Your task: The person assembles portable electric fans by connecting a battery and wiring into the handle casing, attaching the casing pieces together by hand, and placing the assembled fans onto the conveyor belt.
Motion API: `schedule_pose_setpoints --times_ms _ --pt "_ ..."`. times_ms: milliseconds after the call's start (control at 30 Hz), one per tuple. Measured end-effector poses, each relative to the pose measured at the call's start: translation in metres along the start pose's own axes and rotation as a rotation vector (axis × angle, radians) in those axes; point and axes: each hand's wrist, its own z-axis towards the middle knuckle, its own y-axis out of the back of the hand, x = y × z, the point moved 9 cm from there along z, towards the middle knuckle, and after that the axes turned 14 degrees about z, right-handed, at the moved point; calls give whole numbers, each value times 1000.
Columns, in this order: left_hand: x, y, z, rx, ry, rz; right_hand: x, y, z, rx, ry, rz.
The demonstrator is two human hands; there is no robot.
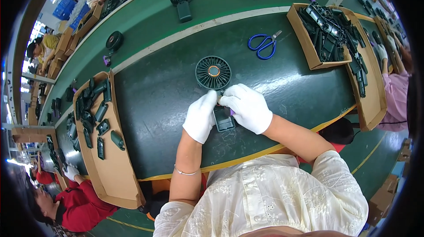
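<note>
While left hand (201,115) grips fan (213,73) near open handle (224,123), right hand (248,108) works close alongside, cannot tell on what; likely joint assembly, next move needing steady touch.

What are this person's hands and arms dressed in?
The left hand and right hand wear white, wrist-length gloves. A thin, silvery bracelet circles the left forearm. The loose, cream sleeves have floral patterning and leave both forearms bare.

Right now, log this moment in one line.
left fingers: at fan neck | right fingers: at fan neck | blue-handled scissors: lying on table, untouched
</note>
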Motion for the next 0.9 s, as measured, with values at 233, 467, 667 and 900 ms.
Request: schedule_pose_setpoints --times_ms 233,467,667,900 --pt "-10 1 0 -60 -115 -3 -17 6 6 -21 -149 179" --pt "-17 26 -4 -350 -183 76 -38 12 0 -40 -368 270" --pt "-28 36 -8 -498 -308 445 -34 -5 -3 211 -524 762" --pt "-25 30 -5 -430 -268 292 -8 13 2 -66 -119 108"
